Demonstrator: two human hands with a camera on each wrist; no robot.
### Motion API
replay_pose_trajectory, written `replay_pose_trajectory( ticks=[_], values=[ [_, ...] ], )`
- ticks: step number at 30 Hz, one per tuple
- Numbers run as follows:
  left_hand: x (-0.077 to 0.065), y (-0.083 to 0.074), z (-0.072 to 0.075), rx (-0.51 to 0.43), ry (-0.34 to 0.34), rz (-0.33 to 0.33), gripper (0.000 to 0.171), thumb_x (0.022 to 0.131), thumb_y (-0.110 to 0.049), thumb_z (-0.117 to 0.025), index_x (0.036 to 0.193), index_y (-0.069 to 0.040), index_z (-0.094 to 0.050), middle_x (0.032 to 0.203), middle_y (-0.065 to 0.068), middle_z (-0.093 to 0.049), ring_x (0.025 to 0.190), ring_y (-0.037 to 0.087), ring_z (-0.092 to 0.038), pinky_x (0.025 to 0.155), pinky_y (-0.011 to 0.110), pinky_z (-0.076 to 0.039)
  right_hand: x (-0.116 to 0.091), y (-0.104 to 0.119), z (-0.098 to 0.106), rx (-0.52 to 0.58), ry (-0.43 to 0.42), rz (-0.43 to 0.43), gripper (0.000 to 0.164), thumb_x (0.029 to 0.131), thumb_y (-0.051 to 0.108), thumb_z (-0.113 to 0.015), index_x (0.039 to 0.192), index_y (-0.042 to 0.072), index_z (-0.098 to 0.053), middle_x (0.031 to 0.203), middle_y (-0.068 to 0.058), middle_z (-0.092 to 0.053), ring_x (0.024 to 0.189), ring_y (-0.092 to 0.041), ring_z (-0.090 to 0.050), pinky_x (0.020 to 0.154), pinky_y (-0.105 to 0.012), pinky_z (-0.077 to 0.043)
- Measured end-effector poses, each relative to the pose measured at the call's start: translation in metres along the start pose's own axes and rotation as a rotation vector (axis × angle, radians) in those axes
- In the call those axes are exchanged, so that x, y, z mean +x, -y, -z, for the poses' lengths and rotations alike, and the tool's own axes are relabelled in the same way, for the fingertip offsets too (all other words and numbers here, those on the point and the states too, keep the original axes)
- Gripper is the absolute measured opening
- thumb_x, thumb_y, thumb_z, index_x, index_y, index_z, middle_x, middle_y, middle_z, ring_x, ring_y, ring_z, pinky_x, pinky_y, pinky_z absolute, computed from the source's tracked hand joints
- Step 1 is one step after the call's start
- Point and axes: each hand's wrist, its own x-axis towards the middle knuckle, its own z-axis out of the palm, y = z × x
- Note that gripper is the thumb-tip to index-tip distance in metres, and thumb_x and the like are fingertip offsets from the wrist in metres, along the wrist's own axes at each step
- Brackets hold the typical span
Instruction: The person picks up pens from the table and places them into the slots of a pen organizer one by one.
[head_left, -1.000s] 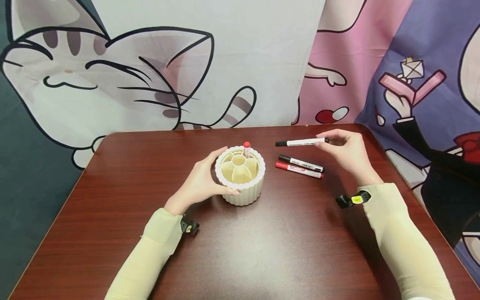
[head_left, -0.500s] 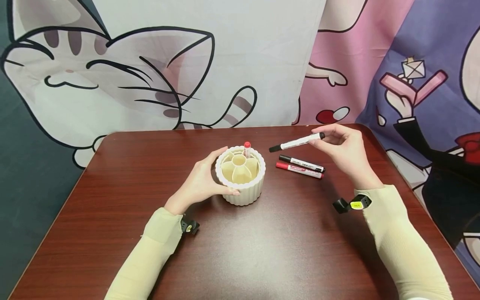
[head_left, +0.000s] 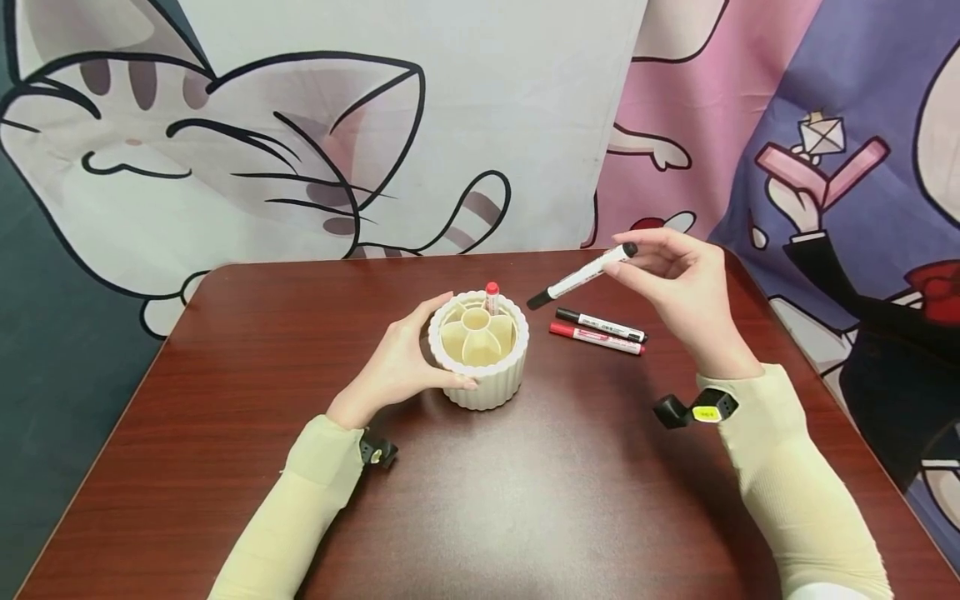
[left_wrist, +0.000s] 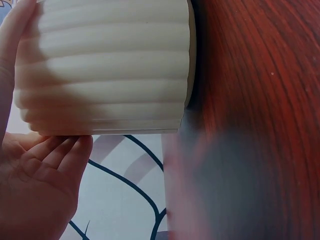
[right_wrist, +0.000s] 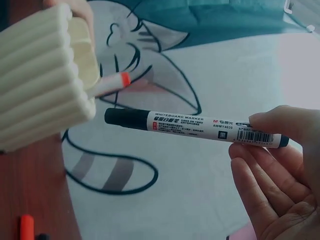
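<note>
Dark red-brown, wood-grained table [head_left: 495,517]: the flat surface before you.
Cream, round, fluted pen holder [head_left: 486,392]: upright on the table, with petal-shaped compartments around a central ring.
Left hand [head_left: 399,358]: your fingers are clamped round the pen holder's side, thumb nearest you.
White, cylindrical, black-capped whiteboard marker [head_left: 583,275]: raised above the table, tilted, its capped end lower, near the pen holder's rim but apart.
Right hand [head_left: 690,287]: your thumb and fingers pinch the whiteboard marker near its upper end.
Red-topped white marker [head_left: 492,299]: in a far-side compartment, red end up.
Lying pair: a slim white-and-black marker [head_left: 602,324] and a slim white-and-red marker [head_left: 597,338], side by side, right of the pen holder.
</note>
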Motion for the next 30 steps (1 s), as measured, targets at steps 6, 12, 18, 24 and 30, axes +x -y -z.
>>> replay_pose_trajectory(
  ticks=[6, 12, 18, 24, 30],
  values=[
    [0.000, -0.001, 0.000, -0.004, 0.003, 0.000, 0.121, 0.054, -0.057, -0.097, 0.154, -0.018, -0.041, 0.141, -0.008, -0.056, 0.124, 0.009, -0.053, 0.104, 0.039, -0.045, -0.002, 0.011, -0.010, 0.074, 0.036, 0.041, 0.035, 0.077, -0.009, -0.084, 0.111, -0.004, -0.075, 0.092, -0.011, -0.076, 0.076, -0.018, -0.072, 0.072, -0.023, -0.056],
    [0.000, -0.002, 0.001, 0.002, 0.004, 0.005, 0.121, 0.055, -0.054, -0.098, 0.155, -0.018, -0.041, 0.140, -0.007, -0.057, 0.123, 0.009, -0.054, 0.103, 0.039, -0.045, -0.003, 0.017, -0.021, 0.096, 0.077, 0.056, 0.035, 0.077, -0.010, -0.083, 0.111, -0.005, -0.075, 0.093, -0.013, -0.076, 0.078, -0.019, -0.073, 0.073, -0.025, -0.057],
    [0.000, -0.002, 0.001, 0.009, 0.005, 0.005, 0.121, 0.055, -0.055, -0.098, 0.155, -0.018, -0.041, 0.141, -0.007, -0.056, 0.124, 0.009, -0.053, 0.104, 0.039, -0.044, -0.004, 0.017, -0.031, 0.078, 0.107, 0.057, 0.035, 0.078, -0.010, -0.083, 0.111, -0.003, -0.075, 0.092, -0.012, -0.076, 0.080, -0.020, -0.073, 0.076, -0.027, -0.058],
    [0.000, -0.002, 0.001, 0.009, -0.003, 0.002, 0.121, 0.054, -0.053, -0.099, 0.154, -0.018, -0.041, 0.141, -0.006, -0.057, 0.123, 0.010, -0.054, 0.103, 0.040, -0.045, -0.005, 0.011, -0.041, 0.011, 0.173, 0.045, 0.035, 0.079, -0.006, -0.084, 0.113, -0.001, -0.075, 0.095, -0.011, -0.076, 0.082, -0.022, -0.074, 0.077, -0.029, -0.059],
    [0.000, -0.001, 0.001, 0.012, -0.001, 0.001, 0.121, 0.054, -0.054, -0.099, 0.154, -0.019, -0.041, 0.142, -0.007, -0.056, 0.123, 0.010, -0.054, 0.103, 0.039, -0.045, -0.008, -0.001, -0.052, -0.047, 0.240, 0.029, 0.033, 0.081, 0.002, -0.086, 0.112, 0.004, -0.076, 0.102, -0.008, -0.074, 0.084, -0.023, -0.074, 0.078, -0.032, -0.059]
  ],
)
